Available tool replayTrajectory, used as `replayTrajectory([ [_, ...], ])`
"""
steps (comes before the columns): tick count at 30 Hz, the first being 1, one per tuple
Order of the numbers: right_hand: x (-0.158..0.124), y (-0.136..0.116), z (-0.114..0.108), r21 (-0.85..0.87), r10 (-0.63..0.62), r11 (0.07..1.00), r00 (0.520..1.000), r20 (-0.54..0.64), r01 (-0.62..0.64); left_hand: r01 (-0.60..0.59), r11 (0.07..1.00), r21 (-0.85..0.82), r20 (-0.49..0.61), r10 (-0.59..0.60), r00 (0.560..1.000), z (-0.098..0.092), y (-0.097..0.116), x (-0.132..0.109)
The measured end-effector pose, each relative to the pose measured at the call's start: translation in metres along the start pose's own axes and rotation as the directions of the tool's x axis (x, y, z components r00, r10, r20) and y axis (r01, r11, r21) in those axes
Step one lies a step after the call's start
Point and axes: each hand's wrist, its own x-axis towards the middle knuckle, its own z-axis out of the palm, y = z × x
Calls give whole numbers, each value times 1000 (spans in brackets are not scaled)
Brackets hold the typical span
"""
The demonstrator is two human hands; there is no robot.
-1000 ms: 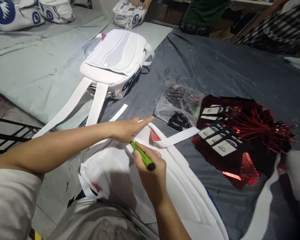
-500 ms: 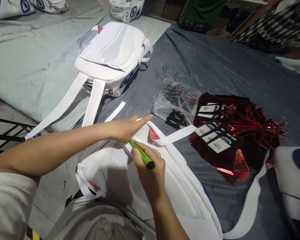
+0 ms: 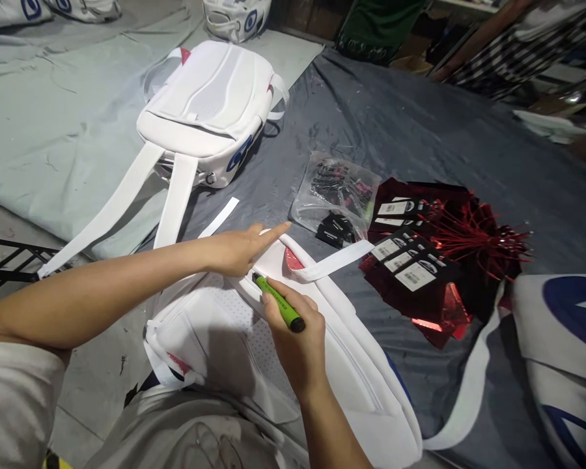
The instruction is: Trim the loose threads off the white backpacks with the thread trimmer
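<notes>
A white backpack (image 3: 351, 352) leans against my body at the table's edge, its perforated back panel facing up. My left hand (image 3: 239, 251) lies on its upper edge, index finger stretched out and the other fingers partly hidden. My right hand (image 3: 297, 326) is closed around a green pen-like tool (image 3: 279, 303) with a black end. The tool's dark tip rests at the seam beside the back panel, just below my left hand. A white strap (image 3: 339, 260) with a red patch at its base reaches to the right from the bag.
Another white backpack (image 3: 208, 98) lies beyond, straps toward me. A clear plastic bag (image 3: 334, 195) and black tags (image 3: 415, 273) on red foil (image 3: 439, 319) lie right of centre. More white bags stand at the right edge and far back. A person in checked clothing (image 3: 493, 65) is at the upper right.
The view has shifted slightly, moving the surroundings left. The tool's tip has drawn back a little from my left hand and now shows dark. Both hands otherwise keep nearly the same pose.
</notes>
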Motion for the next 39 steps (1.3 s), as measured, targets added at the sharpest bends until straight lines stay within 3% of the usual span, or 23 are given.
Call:
replayTrajectory([
  [8, 1, 3, -7, -65, -43, 997, 996, 77, 48, 74, 970, -233, -106, -101, 989, 9, -10, -6],
  [16, 11, -6, 3, -14, -129, 991, 987, 92, 131, 78, 973, -217, -102, -102, 990, 6, -4, -3],
  [19, 11, -6, 1, -86, -125, 988, 990, 70, 131, 76, 974, -212, -85, -96, 992, 7, -5, -3],
  [39, 14, -7, -3, -24, -62, 998, 990, 127, 66, 65, 978, -197, -87, -84, 993, 9, -8, -2],
])
